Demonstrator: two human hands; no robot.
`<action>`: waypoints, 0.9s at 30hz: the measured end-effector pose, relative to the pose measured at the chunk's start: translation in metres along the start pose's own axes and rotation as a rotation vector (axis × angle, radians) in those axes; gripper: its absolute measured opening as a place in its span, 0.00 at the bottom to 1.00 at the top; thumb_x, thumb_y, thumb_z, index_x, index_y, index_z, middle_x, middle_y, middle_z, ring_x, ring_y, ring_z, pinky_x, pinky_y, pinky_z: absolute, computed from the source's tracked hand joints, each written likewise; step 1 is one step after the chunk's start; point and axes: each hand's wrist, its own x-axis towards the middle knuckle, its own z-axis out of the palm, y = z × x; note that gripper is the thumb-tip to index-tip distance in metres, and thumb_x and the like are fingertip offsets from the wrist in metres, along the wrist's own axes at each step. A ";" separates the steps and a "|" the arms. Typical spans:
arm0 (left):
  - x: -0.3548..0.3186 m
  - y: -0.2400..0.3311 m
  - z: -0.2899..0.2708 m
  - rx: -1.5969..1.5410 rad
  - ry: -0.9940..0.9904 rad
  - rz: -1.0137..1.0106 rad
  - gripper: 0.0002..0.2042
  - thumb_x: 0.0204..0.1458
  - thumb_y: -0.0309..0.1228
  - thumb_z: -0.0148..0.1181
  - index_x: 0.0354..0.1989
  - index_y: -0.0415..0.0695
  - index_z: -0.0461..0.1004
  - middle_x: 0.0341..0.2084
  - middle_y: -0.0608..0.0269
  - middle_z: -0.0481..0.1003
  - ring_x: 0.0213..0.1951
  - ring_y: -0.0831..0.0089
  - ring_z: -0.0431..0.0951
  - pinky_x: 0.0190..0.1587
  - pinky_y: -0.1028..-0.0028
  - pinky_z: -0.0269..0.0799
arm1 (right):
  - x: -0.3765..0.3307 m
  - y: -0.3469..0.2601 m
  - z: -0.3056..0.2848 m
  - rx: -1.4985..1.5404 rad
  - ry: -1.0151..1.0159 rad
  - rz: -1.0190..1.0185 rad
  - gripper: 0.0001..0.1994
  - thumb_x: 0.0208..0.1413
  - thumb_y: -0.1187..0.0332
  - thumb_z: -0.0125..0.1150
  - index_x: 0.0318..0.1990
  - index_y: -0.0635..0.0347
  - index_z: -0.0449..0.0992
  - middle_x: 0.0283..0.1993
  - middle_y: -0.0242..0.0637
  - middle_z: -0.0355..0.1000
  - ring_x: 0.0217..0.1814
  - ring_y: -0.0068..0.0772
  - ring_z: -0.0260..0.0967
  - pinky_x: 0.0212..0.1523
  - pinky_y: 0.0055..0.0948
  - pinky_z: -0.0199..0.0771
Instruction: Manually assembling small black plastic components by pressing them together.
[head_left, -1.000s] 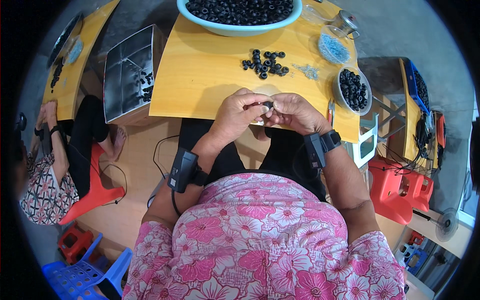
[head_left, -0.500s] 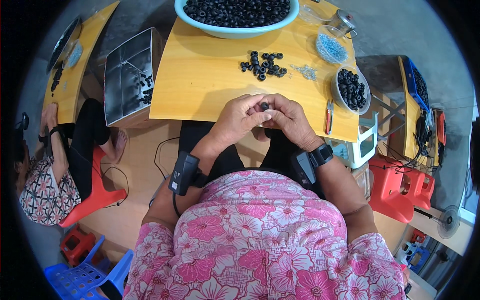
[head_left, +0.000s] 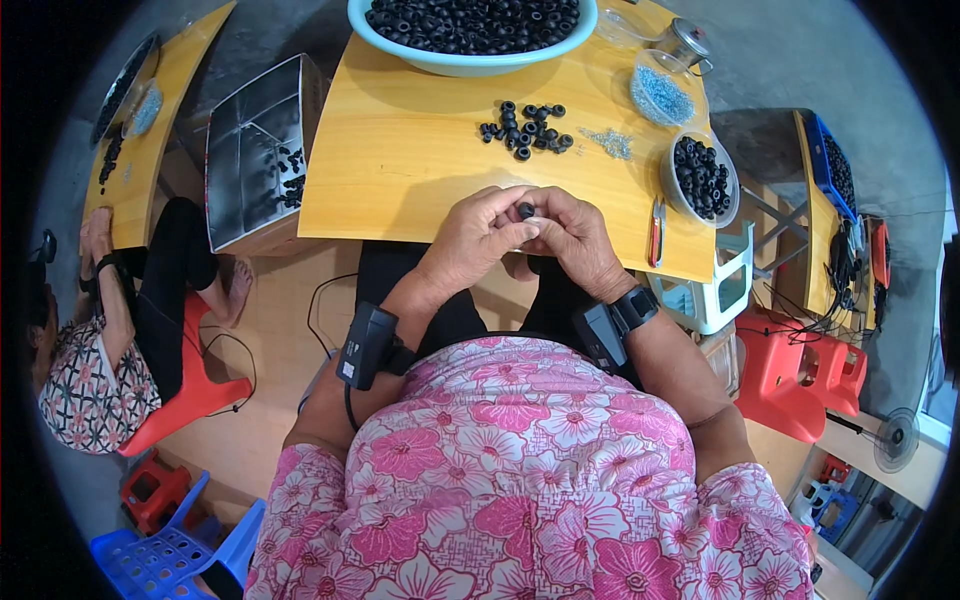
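At the table's near edge my left hand (head_left: 478,232) and my right hand (head_left: 574,235) meet, fingers closed round one small round black part (head_left: 526,210). Its dark top shows between the thumbs and fingertips; the rest is covered by my fingers. Beyond my hands, a loose group of black ring-like parts (head_left: 523,131) lies on the wooden table (head_left: 390,150). A small scatter of clear-bluish pieces (head_left: 612,144) lies just right of that group. To the right of my right hand rests a red-handled tool (head_left: 656,236), its exact kind unclear.
A pale blue basin (head_left: 470,66) of black parts stands at the back. On the right are a bowl of black parts (head_left: 704,178), a tub of bluish pieces (head_left: 662,92) and a metal lidded pot (head_left: 688,40). An open box (head_left: 255,160) and a seated person (head_left: 95,370) are at left.
The black part between my fingertips has shifted very slightly to the left and tilted a little. Both hands otherwise keep their place, and the things on the table stay as they were.
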 end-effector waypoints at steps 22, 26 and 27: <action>0.004 -0.007 -0.004 -0.181 -0.083 -0.101 0.18 0.59 0.28 0.54 0.57 0.33 0.68 0.44 0.62 0.74 0.44 0.79 0.74 0.47 0.78 0.72 | 0.002 -0.016 0.007 0.055 0.003 0.106 0.11 0.62 0.76 0.47 0.50 0.69 0.68 0.39 0.38 0.73 0.40 0.24 0.76 0.38 0.20 0.79; 0.004 -0.005 -0.003 -0.217 -0.082 -0.093 0.18 0.59 0.27 0.54 0.57 0.33 0.67 0.45 0.62 0.74 0.45 0.79 0.74 0.47 0.78 0.72 | 0.002 -0.021 0.008 0.033 0.002 0.130 0.11 0.62 0.76 0.47 0.49 0.70 0.68 0.39 0.38 0.73 0.40 0.24 0.75 0.39 0.21 0.79; 0.004 -0.006 -0.003 -0.230 -0.083 -0.091 0.18 0.59 0.27 0.54 0.57 0.33 0.67 0.45 0.61 0.74 0.45 0.79 0.74 0.47 0.79 0.72 | 0.002 -0.019 0.007 0.042 0.002 0.128 0.11 0.62 0.76 0.46 0.49 0.70 0.68 0.39 0.38 0.73 0.39 0.23 0.75 0.40 0.21 0.79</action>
